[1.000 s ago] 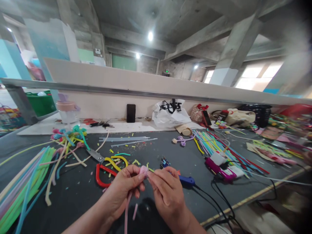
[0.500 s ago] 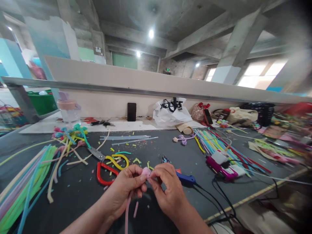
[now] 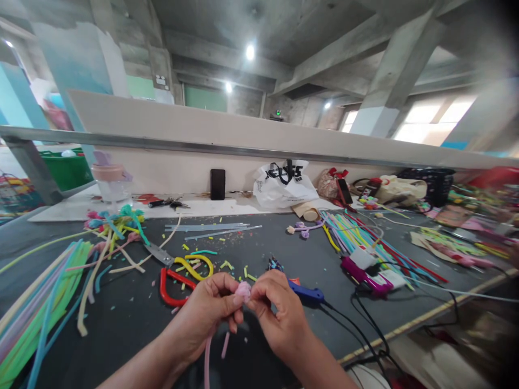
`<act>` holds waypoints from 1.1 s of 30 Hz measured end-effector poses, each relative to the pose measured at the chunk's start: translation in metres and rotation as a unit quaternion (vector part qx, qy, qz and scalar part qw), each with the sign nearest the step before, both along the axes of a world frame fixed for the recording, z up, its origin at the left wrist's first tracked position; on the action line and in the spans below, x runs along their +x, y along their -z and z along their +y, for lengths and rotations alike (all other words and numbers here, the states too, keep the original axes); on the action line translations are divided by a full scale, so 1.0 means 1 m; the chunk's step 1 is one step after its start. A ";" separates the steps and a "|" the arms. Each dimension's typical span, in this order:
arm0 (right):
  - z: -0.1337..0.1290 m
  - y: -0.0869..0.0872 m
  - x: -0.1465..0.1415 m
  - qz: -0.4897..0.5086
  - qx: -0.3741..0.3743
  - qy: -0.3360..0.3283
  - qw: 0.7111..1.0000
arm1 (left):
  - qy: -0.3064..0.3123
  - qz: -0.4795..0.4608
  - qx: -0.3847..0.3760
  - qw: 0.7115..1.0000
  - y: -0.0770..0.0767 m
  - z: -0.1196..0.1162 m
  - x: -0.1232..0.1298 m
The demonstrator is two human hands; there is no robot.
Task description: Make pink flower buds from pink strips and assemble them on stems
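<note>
Dipped a touch since the earlier frame, pink bobble (image 3: pixel 243 292) and all, now leaving more yellow scraps (image 3: pixel 245 272) in sight just beyond!

In the left hand (image 3: pixel 208 303): thumb and fingers pinched tight around the bobble. Over in the right hand (image 3: pixel 279 309): fingers curled in, tips drawn together at the bobble's right edge. Caught right between two sets of fingertips, just off the left thumb. Neither hand nearer, by the look of it: contact from both sides. Roundish and knobbly, with no long axis worth calling; lengthwise only in the pink strand (image 3: pixel 207 363), running from under the left hand down toward the body. Joined to the bobble or not? Impossible to tell, with the left hand in the way.

Outward now! Just right of the strand, a loose pink piece (image 3: pixel 225 344) on the dark table (image 3: pixel 133 337). Beyond the left hand, scissors (image 3: pixel 165 260), handles nearest, blades pointing away leftward. Past the right hand, a blue-handled tool (image 3: pixel 308 292), partly hidden. Farther out, coloured strips to the left (image 3: pixel 44 310) and right (image 3: pixel 344 232). At the very back, a phone (image 3: pixel 218 185) upright and a white bag (image 3: pixel 279 189).
</note>
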State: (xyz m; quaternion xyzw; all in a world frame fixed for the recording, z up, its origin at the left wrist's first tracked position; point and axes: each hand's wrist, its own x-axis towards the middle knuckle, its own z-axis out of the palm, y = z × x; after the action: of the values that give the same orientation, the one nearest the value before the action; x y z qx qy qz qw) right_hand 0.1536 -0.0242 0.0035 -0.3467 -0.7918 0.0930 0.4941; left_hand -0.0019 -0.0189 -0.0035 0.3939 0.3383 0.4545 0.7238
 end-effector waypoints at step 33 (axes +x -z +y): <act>0.005 0.015 0.000 0.045 -0.011 0.093 0.995 | 0.103 0.038 0.029 0.994 -0.006 0.000 -0.004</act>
State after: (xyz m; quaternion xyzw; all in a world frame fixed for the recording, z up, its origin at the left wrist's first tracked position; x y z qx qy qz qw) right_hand 0.1533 -0.0192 -0.0117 -0.4195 -0.7322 0.0707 0.5318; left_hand -0.0063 -0.0185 0.0020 0.4644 0.3098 0.3724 0.7414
